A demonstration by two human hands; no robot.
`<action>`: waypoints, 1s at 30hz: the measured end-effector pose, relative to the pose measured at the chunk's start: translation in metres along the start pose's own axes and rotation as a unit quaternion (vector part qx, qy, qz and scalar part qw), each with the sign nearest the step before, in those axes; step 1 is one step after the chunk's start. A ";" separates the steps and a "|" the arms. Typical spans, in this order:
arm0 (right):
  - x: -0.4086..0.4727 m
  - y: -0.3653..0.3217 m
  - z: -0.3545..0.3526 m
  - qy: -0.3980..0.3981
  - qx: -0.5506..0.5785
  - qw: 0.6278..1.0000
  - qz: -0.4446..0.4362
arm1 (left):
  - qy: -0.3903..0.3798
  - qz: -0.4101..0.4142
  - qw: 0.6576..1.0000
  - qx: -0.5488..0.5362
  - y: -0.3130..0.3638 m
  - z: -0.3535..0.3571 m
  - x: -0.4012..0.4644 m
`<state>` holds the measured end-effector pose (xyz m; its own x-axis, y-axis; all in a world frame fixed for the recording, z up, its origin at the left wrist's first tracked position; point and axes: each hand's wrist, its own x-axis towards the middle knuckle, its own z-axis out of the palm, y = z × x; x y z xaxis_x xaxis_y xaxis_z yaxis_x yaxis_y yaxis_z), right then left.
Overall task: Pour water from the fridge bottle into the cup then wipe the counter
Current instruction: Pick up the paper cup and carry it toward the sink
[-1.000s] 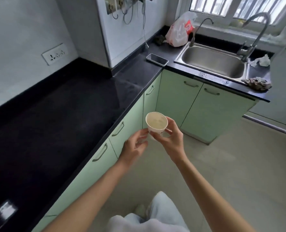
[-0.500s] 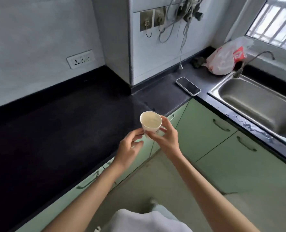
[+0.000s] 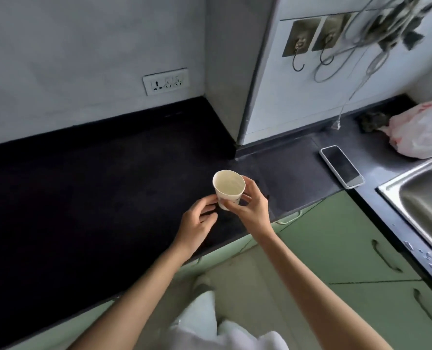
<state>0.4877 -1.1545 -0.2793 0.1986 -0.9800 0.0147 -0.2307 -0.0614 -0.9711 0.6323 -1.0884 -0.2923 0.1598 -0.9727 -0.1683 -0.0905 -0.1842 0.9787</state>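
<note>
Cup: the cup [image 3: 228,189] is small, white and tapered, round-rimmed, with a faint print low on its wall; it is held above the front part of the counter, tilted a little, its pale inside showing.
Right hand: the right hand [image 3: 250,205] pinches the cup's lower wall, thumb at the near side, fingers curled round the far side.
Left hand: the left hand [image 3: 197,221] is just beside the cup, fingers loosely curled, fingertips at or very near its base; contact cannot be told.
Counter: the counter [image 3: 96,198] is a black, glossy, L-shaped slab.
Cabinets: pale green cabinets [image 3: 336,238] with curved handles sit below it.
Phone: the phone [image 3: 342,166] lies flat, screen dark, well right of the cup.
Sink: the steel sink [image 3: 427,198] is at the right edge.
Bag: a crumpled white plastic bag [image 3: 424,130] lies behind the sink.
Wall: a white socket [image 3: 166,81]; two square hooks [image 3: 316,36] with cables hanging.
</note>
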 end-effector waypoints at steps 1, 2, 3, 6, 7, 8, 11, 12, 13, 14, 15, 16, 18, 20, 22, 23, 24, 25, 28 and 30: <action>0.011 0.001 0.005 -0.002 0.000 1.000 -0.001 | 0.003 0.002 1.000 0.002 0.000 -0.004 0.011; 0.022 0.003 0.009 -0.004 0.000 1.000 0.002 | 0.003 0.000 1.000 0.003 -0.001 -0.007 0.022; 0.033 0.005 0.012 -0.006 0.000 1.000 0.006 | 0.002 -0.006 1.000 0.003 -0.001 -0.011 0.032; 0.064 0.008 0.019 -0.003 -0.005 1.000 0.010 | -0.001 -0.011 1.000 0.014 0.000 -0.017 0.063; 0.073 0.010 0.021 -0.004 -0.003 1.000 0.015 | -0.002 -0.014 1.000 0.021 0.000 -0.019 0.072; 0.082 0.012 0.023 -0.006 -0.002 1.000 0.018 | -0.003 -0.017 1.000 0.025 0.001 -0.020 0.081; 0.105 0.023 0.026 -0.019 0.005 0.999 0.039 | -0.011 -0.030 0.999 0.030 -0.001 -0.022 0.103; 0.112 0.027 0.027 -0.023 0.007 0.999 0.045 | -0.012 -0.033 0.999 0.034 -0.002 -0.022 0.110; 0.118 0.032 0.027 -0.026 0.006 0.998 0.050 | -0.014 -0.035 0.998 0.041 -0.005 -0.022 0.115; 0.123 0.036 0.027 -0.030 0.004 0.998 0.055 | -0.018 -0.037 0.998 0.049 -0.008 -0.022 0.121; 0.128 0.040 0.027 -0.034 0.003 0.998 0.061 | -0.021 -0.041 0.997 0.056 -0.011 -0.021 0.125; 0.132 0.044 0.027 -0.040 0.001 0.997 0.066 | -0.024 -0.046 0.997 0.060 -0.013 -0.021 0.128; 0.139 0.050 0.027 -0.044 -0.003 0.996 0.074 | -0.026 -0.052 0.996 0.063 -0.019 -0.019 0.134; 0.143 0.055 0.028 -0.045 -0.003 0.996 0.082 | -0.023 -0.059 0.996 0.064 -0.022 -0.018 0.139; 0.145 0.059 0.028 -0.045 -0.007 0.995 0.086 | -0.017 -0.060 0.996 0.063 -0.025 -0.016 0.141; 0.145 0.060 0.029 -0.046 -0.011 0.995 0.088 | -0.014 -0.061 0.996 0.063 -0.026 -0.015 0.141; 0.145 0.062 0.029 -0.047 -0.013 0.995 0.089 | -0.013 -0.061 0.996 0.063 -0.027 -0.015 0.141; 0.145 0.064 0.029 -0.048 -0.017 0.995 0.089 | -0.013 -0.062 0.996 0.063 -0.029 -0.014 0.141; 0.141 0.069 0.027 -0.050 -0.030 0.994 0.089 | -0.012 -0.069 0.996 0.063 -0.035 -0.012 0.140; 0.139 0.070 0.026 -0.047 -0.037 0.994 0.087 | -0.010 -0.069 0.996 0.063 -0.037 -0.012 0.139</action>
<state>0.5239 -1.2897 -0.3517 0.2374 -0.9549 -0.1783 -0.3392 0.0905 -0.9364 0.6695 -1.2151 -0.3506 0.1601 -0.9394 -0.3032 -0.1921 -0.3309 0.9239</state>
